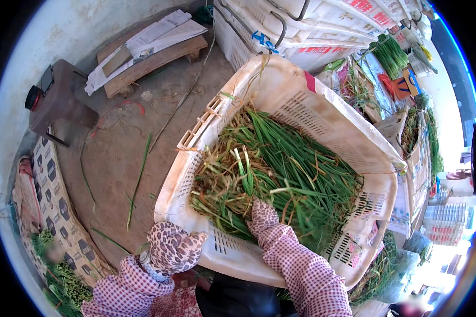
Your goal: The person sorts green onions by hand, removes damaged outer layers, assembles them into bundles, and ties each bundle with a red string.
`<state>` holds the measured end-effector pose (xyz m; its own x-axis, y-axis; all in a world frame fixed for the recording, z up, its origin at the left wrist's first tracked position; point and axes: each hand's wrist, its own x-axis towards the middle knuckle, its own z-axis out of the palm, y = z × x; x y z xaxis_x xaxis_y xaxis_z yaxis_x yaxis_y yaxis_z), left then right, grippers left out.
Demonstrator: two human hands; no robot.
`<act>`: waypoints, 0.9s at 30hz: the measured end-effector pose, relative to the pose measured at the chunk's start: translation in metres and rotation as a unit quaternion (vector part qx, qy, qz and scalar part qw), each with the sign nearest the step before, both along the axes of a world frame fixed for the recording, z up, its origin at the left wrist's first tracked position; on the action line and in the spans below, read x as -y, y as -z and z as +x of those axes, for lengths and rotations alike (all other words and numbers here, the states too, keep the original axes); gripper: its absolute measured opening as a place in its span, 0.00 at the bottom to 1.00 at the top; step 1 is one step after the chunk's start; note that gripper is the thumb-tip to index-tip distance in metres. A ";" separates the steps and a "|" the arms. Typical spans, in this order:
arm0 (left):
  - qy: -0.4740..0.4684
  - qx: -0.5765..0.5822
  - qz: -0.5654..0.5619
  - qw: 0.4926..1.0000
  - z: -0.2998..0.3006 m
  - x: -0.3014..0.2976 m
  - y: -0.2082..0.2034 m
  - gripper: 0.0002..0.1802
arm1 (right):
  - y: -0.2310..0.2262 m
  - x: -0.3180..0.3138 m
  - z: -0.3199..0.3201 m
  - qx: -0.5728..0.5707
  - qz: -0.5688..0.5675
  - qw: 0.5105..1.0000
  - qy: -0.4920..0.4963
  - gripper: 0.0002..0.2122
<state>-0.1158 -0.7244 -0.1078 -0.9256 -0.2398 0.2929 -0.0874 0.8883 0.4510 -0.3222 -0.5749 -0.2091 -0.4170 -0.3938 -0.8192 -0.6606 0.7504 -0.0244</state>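
Observation:
A large white plastic crate (344,119) with slotted walls stands tilted in front of me. Long green leafy stalks (296,153), which look like garlic chives, fill its bottom. Dry, yellow-brown leaves (227,179) are mixed in on the left side. My right hand (263,217), in a leopard-print glove, reaches over the near wall into the greens. Its fingers are sunk among the leaves, so their grip is hidden. At the crate's near-left corner my left hand (177,248), in a matching glove, is closed against the rim, fingers bent over it.
Stacked white crates (296,39) rise behind. At the back left are a low wooden bench (153,61) with papers and a brown plastic stool (63,98). Loose green stalks (138,182) lie on the floor. Patterned cardboard (58,185) leans left; boxes of greens (410,129) stand right.

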 end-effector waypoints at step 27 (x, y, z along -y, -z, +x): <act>0.004 -0.026 -0.011 1.000 -0.010 0.001 -0.010 0.09 | 0.006 -0.002 -0.018 -0.026 -0.096 0.995 -0.009 0.49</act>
<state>-0.1257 -0.7254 -0.0980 -0.9106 -0.2259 0.3461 -0.0576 0.8986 0.4349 -0.3403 -0.5730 -0.2155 -0.4474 -0.5495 -0.7056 -0.6783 0.7227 -0.1327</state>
